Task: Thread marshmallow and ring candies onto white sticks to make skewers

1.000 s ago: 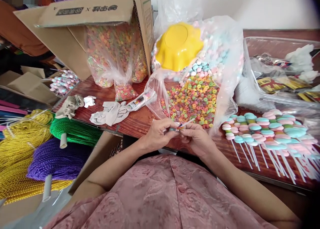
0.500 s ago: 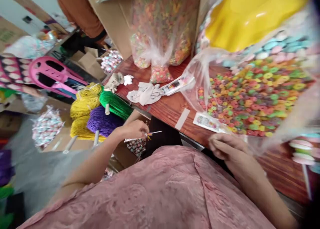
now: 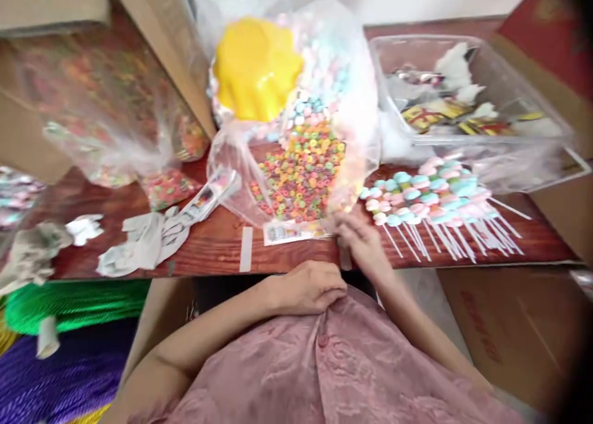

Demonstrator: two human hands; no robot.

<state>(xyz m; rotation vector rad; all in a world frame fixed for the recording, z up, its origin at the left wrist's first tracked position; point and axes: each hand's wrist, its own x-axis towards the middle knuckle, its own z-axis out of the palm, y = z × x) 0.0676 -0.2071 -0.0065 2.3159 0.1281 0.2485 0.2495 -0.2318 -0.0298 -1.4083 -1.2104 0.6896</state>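
My left hand [image 3: 308, 287] is closed, knuckles up, against the front of the pink shirt [image 3: 324, 362]; its curled fingers hide anything inside. At the table edge, my right hand [image 3: 364, 245] pinches the right end of a flat printed plastic wrapper [image 3: 291, 232]. Just behind the wrapper, an open clear bag of colourful ring candies [image 3: 301, 170] spreads over the table. A scalloped yellow bowl [image 3: 257, 68] rests among pastel candies [image 3: 331, 72] in a clear bag behind them. To the right of my right hand lies a pile of candy lollipops [image 3: 426, 192], white sticks toward me.
A clear plastic bin [image 3: 472, 136] with scraps stands at the back right. Left are a cardboard box [image 3: 178, 53], a tied candy bag [image 3: 169, 186], crumpled gloves [image 3: 139, 245] and another wrapper [image 3: 204, 198]. Green [image 3: 88, 303] and purple cord bundles [image 3: 69, 374] sit below the table edge.
The view has swung right, bringing the lollipop pile and bin into sight. My left hand came from above the box at the left, where it held a thin white stick, to the shirt front.
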